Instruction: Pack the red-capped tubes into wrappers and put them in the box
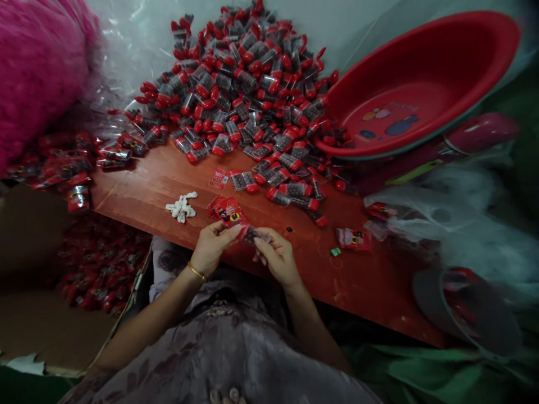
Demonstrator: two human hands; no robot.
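Both of my hands meet at the table's near edge. My left hand (213,245), with a gold bracelet at the wrist, pinches a red printed card (232,217). My right hand (278,255) is closed on a small clear container with dark contents (251,234), which touches the card's lower end. Whether card and container are joined I cannot tell. More red cards (215,205) lie just beyond my left fingers, and a single red card (219,179) lies farther off. Past my hands rises a big heap of red-capped clear containers (240,84) with dark contents.
A crumpled white thing (182,207) lies left of my hands. Filled red packets (69,163) lie at the table's left end, above a cardboard box (101,269) of similar packets. A red basin (421,106) leans at the right, near clear plastic bags (425,210) and a grey bucket (475,314).
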